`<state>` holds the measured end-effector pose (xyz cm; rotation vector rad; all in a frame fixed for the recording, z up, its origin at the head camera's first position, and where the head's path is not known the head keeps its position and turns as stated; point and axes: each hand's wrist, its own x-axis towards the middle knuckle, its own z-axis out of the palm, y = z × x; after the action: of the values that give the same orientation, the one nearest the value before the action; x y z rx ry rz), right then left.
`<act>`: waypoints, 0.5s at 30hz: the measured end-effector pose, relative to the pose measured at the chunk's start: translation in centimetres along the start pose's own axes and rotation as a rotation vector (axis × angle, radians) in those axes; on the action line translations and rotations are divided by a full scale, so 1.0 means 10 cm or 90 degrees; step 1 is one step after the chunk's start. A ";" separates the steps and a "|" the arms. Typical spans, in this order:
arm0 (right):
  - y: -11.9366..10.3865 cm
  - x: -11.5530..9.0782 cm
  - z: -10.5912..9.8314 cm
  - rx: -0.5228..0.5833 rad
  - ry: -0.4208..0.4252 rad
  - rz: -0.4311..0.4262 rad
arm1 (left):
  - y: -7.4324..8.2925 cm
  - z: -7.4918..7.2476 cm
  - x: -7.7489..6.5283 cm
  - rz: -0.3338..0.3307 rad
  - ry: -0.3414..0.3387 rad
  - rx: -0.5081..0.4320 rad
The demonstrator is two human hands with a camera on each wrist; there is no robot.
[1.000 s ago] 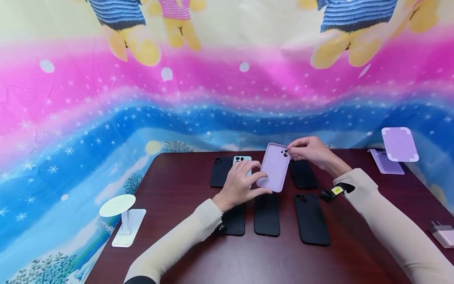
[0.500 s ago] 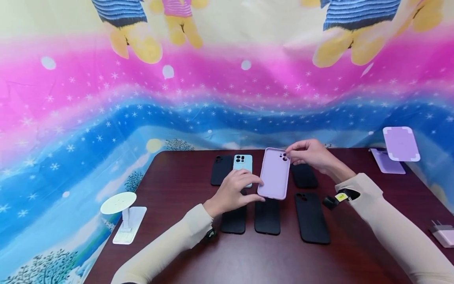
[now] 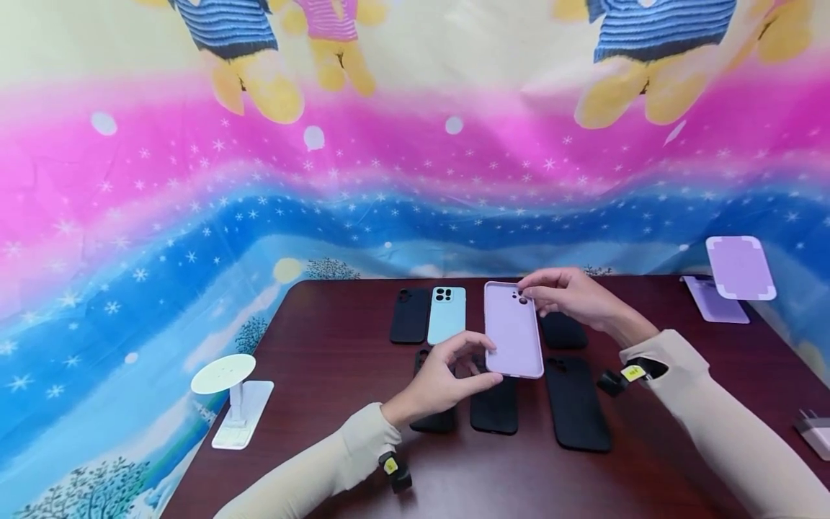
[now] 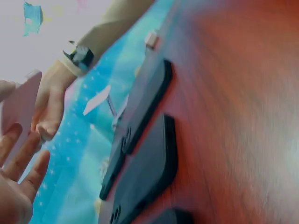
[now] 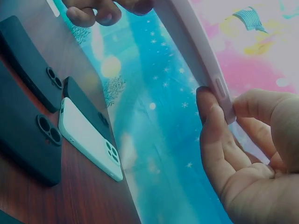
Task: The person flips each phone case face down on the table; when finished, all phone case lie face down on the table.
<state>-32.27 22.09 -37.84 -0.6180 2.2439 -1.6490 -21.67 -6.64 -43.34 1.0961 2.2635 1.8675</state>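
A lilac phone case (image 3: 509, 328) is held up over the table, its hollow inner side facing the head camera. At its upper right corner, by the camera holes, my right hand (image 3: 573, 295) pinches it between thumb and fingers. My left hand (image 3: 444, 375) holds the lower left corner with thumb and fingers. In the right wrist view the lilac case (image 5: 191, 42) appears edge-on, with the right hand (image 5: 252, 154) gripping its end. Behind and below it lie black phone cases; one black case (image 3: 494, 404) is partly covered by the lilac case and left hand.
A mint phone case (image 3: 447, 317) lies beside a black case (image 3: 409, 316) at the back. More black cases (image 3: 577, 404) lie to the right. A white stand (image 3: 236, 414) is at the left, a purple stand (image 3: 739, 267) at the far right, a charger plug (image 3: 815, 432) at the right edge.
Both hands have brought the lilac case lower and nearer. Its lean has swung from rightward to slightly leftward. The left hand has moved down, uncovering the mint case.
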 end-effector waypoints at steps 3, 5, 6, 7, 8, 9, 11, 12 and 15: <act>0.02 -0.02 -0.01 0.010 -0.007 -0.008 | 0.03 0.03 -0.01 -0.013 -0.002 -0.034; 0.03 -0.04 -0.02 0.016 -0.007 -0.013 | 0.05 0.04 -0.02 -0.016 -0.003 -0.028; 0.03 -0.04 -0.02 0.018 -0.007 -0.017 | 0.05 0.03 -0.02 -0.015 -0.004 -0.023; 0.03 -0.05 -0.02 0.020 -0.009 -0.024 | 0.06 0.03 -0.03 -0.017 -0.005 -0.015; 0.04 -0.05 -0.02 0.021 -0.011 -0.029 | 0.07 0.02 -0.04 -0.019 -0.007 -0.007; 0.04 -0.06 -0.02 0.021 -0.014 -0.034 | 0.07 0.02 -0.04 -0.021 -0.009 -0.004; 0.04 -0.07 -0.01 0.022 -0.023 -0.044 | 0.08 0.01 -0.05 -0.025 -0.011 -0.004; 0.03 -0.08 -0.01 0.022 -0.028 -0.049 | 0.08 0.01 -0.05 -0.026 -0.011 -0.004; 0.03 -0.10 0.01 0.025 -0.037 -0.053 | 0.09 0.01 -0.06 -0.027 -0.003 -0.010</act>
<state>-31.45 22.58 -38.14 -0.7497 2.1676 -1.6868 -20.76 -6.80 -42.83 1.0416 2.2466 1.8621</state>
